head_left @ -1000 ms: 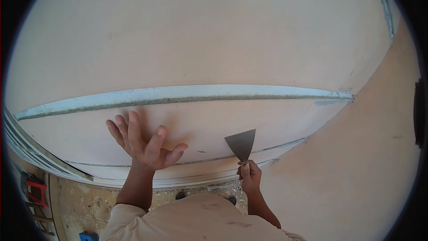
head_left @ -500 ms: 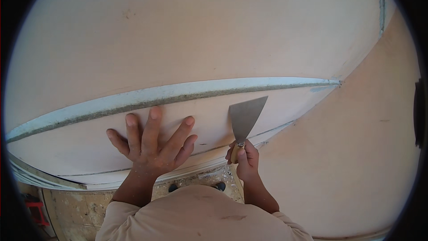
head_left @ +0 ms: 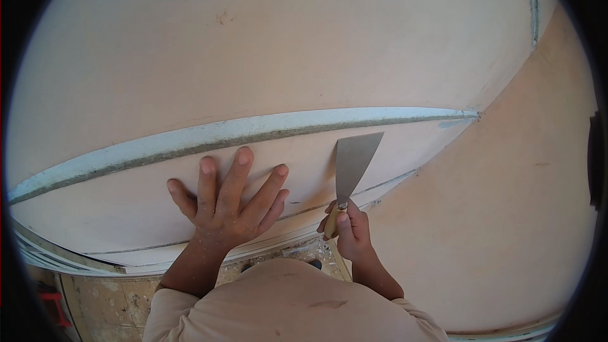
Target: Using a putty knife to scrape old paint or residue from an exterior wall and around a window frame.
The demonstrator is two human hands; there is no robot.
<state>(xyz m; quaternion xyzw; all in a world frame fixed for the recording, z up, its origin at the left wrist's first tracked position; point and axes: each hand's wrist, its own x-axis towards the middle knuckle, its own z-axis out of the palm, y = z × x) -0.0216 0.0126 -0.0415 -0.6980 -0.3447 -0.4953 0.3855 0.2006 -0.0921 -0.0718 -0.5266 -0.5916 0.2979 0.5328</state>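
My left hand [head_left: 231,209] lies palm down with fingers spread on the pale wall panel [head_left: 158,193], its fingertips just below a groove. In my right hand [head_left: 353,228] is a putty knife [head_left: 356,164] with a wide, flaring metal blade and a light wooden handle. My fingers wrap round the handle, with the thumb along it. The blade points up and away, in front of the panel and to the right of my left hand. Whether its edge touches the panel I cannot tell.
A long groove [head_left: 253,134] with a white upper band and rough grey lower edge crosses the wall. Another wall [head_left: 494,215] meets it in a corner at right. Below are white ledges, a stained floor [head_left: 114,297] and a red stool-like object [head_left: 56,307] at lower left.
My left hand has slid a little to the right along the panel, fingers still spread. The putty knife's blade has turned slightly more upright. The whole view has shifted somewhat.
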